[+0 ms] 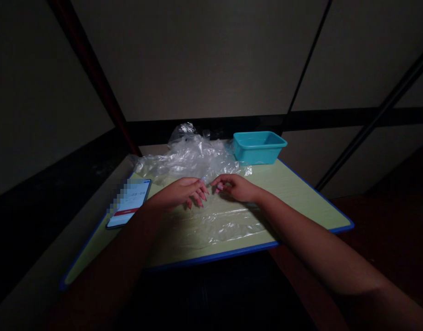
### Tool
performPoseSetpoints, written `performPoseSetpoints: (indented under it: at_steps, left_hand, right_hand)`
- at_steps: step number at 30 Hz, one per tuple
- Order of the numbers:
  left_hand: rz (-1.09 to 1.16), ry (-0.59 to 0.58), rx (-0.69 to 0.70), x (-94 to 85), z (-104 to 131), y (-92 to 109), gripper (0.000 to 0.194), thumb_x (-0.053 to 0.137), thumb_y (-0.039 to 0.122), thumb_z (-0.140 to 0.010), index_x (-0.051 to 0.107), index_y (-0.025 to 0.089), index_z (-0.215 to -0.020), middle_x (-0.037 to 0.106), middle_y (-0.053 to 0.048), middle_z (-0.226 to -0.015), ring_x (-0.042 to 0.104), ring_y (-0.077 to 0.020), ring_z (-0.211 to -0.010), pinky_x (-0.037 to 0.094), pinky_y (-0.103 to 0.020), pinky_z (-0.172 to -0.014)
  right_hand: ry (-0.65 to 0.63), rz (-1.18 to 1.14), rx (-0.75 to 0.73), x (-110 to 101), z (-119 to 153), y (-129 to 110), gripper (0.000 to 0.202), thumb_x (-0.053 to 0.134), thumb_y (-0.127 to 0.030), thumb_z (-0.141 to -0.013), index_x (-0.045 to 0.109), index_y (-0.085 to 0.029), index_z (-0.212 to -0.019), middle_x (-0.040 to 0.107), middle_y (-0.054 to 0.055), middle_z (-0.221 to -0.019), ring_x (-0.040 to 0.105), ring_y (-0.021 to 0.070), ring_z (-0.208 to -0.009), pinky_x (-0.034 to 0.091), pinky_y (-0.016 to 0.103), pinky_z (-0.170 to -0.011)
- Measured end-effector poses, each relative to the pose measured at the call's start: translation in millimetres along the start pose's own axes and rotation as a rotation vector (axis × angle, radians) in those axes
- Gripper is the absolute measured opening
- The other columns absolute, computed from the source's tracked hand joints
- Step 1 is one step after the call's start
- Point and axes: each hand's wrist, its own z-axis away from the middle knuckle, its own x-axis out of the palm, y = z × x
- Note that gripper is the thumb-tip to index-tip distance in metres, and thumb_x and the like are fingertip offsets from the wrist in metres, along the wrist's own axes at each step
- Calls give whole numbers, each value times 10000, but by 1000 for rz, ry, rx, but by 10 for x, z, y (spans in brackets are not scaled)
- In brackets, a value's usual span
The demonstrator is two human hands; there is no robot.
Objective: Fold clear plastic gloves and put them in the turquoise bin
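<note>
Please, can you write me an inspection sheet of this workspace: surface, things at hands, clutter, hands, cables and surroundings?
Surface: yellow-green tabletop with blue edging, partly under clear plastic.
Things at hands: clear plastic, crumpled heap at the back, flatter part towards the near edge.
Clutter: phone lying screen up and lit on the left; turquoise container upright at the back right, contents not visible.
Hands: left hand and right hand over the plastic, fingers bent, close together; grip on the plastic cannot be told.
Cables: nothing seen.
Surroundings: pale wall panels with dark strips behind; dim light.
</note>
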Motion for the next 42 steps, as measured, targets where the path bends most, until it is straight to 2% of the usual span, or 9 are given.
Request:
performPoseSetpoints:
  at_steps: [5,10,16,24,35,39,42]
  left_hand:
    - [-25,-28,-26,0,-24,-35,399,486,558,-861,594,175,-831,657,-38,-775,657,-158,-647,405,-226,-462]
    - [-29,6,-52,12,4,7,462,496,621,-830,587,168,-833,660,-42,-766,651,-159,-624,388,-225,-456]
    - [-49,-20,-91,2,1,-3,476,473,628,-842,586,166,-857,656,-37,-785,676,-172,-641,409,-229,-475]
    - [-12,-47,-108,-12,-15,-53,498,537,662,-790,587,173,-872,658,-24,-795,687,-186,-666,485,-276,-579]
    - [-7,-36,-129,-6,-24,-53,562,588,707,-721,587,160,-850,672,-28,-757,690,-184,-661,518,-310,-653]
    - [-6,-52,-91,-22,-23,-70,618,583,752,-690,581,162,-875,671,-33,-777,689,-192,-669,496,-281,-585]
    - [0,-50,-46,-11,-17,-49,587,564,733,-726,583,170,-893,669,-37,-799,684,-190,-669,454,-248,-508]
  right_hand:
    - [22,-252,-31,26,-22,49,146,538,-140,-858,620,-157,-977,667,25,-832,627,131,-767,470,309,-801]
    - [16,-339,-22,34,-15,28,145,535,-156,-876,606,-175,-1001,641,10,-867,660,126,-739,479,299,-765]
    - [-3,-320,15,39,3,-3,122,516,-162,-901,597,-176,-991,649,22,-920,684,137,-752,496,309,-759]
    - [-35,-290,6,48,11,5,126,513,-168,-908,602,-170,-996,645,39,-992,680,133,-751,519,325,-768]
    - [43,-204,47,38,1,30,104,534,-167,-892,621,-173,-950,653,41,-936,663,129,-713,524,303,-709]
    - [78,-234,57,8,1,0,82,580,-184,-873,631,-168,-935,660,28,-903,670,127,-699,523,288,-689]
    - [108,-305,50,-74,9,-57,73,609,-186,-862,637,-165,-926,669,21,-866,685,133,-706,533,295,-725]
